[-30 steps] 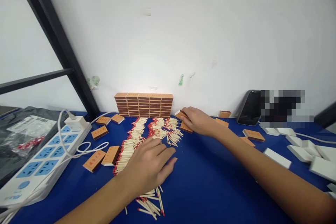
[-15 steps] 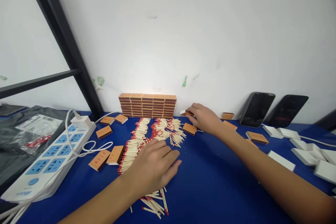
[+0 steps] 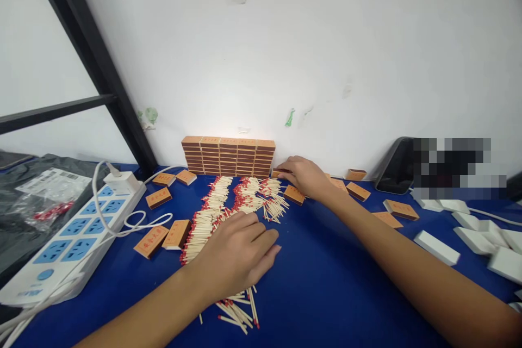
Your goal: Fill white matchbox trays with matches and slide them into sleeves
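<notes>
My right hand (image 3: pixel 305 175) is closed around a matchbox (image 3: pixel 279 172) near the wall, just right of the stacked matchboxes (image 3: pixel 228 156). Its fingers cover most of that box. Over the loose matches (image 3: pixel 204 231), my left hand (image 3: pixel 241 250) rests with bent fingers drawn together; whatever may be in them is hidden. The matches have red heads and run in rows from the stack towards me, with a scattered bunch (image 3: pixel 238 312) below the left wrist. Another matchbox (image 3: pixel 294 194) lies just beneath my right hand.
Several matchboxes (image 3: pixel 151 241) lie on the left of the blue table (image 3: pixel 318 277), beside a white power strip (image 3: pixel 67 244) and cables. More matchboxes (image 3: pixel 401 210), white blocks (image 3: pixel 437 248) and a dark phone (image 3: pixel 395 166) are on the right. A black frame (image 3: pixel 93 60) stands at left.
My right hand has moved left with the matchbox, bringing it close to the stack's right end. The left hand stays over the matches. The view has shifted slightly.
</notes>
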The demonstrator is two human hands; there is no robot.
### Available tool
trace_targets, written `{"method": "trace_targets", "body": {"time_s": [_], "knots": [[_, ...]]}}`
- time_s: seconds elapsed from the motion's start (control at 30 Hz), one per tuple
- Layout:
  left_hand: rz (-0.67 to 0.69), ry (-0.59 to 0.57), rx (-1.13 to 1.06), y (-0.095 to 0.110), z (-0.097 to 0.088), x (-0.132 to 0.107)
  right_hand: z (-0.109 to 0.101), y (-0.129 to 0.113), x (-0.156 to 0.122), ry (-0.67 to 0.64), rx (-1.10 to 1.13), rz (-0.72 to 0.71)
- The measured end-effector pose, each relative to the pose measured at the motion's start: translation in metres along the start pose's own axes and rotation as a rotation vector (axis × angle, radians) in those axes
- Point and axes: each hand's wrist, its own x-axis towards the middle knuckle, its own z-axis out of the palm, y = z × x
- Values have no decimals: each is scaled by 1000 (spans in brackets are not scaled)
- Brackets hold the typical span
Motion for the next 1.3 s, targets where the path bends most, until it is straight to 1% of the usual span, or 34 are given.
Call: {"method": "trace_targets", "body": {"time_s": [0.1, 0.2, 0.37, 0.47, 0.63, 0.73, 0.83, 0.9, 0.97, 1.0, 1.03, 1.07, 1.13, 1.17, 1.23, 1.3], "knots": [[1, -12, -8, 1, 1, 0, 0, 3, -2, -15, 71, -37], [10, -13, -9, 2, 1, 1, -1, 5, -2, -12, 116, -37], [-4, -19, -26, 0, 0, 0, -1, 0, -4, 75, 76, 13], [-17, -11, -29, -1, 0, -1, 5, 0, -4, 86, 67, 14], [-7, -26, -24, -1, 1, -1, 15, 8, -4, 33, 154, -36], [10, -2, -8, -2, 0, 0, 22, 12, -4, 59, 192, 2], [-2, 19, 29, -9, 0, 0, 27, 11, -4, 103, 205, 51], [-27, 35, 84, -19, -3, 0, 28, 10, -4, 125, 195, 69], [-73, 64, 173, -35, -10, 1, 25, 8, -4, 130, 169, 72], [-115, 38, 234, -46, -16, 1, 23, 7, -4, 129, 147, 71], [-187, -1, 318, -57, -22, 0, 19, 6, -4, 130, 117, 71], [-292, -57, 405, -69, -29, -1, 15, 6, -4, 134, 79, 72], [-525, -243, 539, -93, -42, -7, 3, 3, -4, 145, -16, 65], [-592, -273, 568, -105, -48, -11, -4, 1, -3, 148, -65, 55], [-673, -323, 588, -122, -54, -21, -21, -3, -2, 138, -144, 22], [-717, -396, 573, -133, -57, -32, -40, -7, -2, 119, -193, -12]]}}
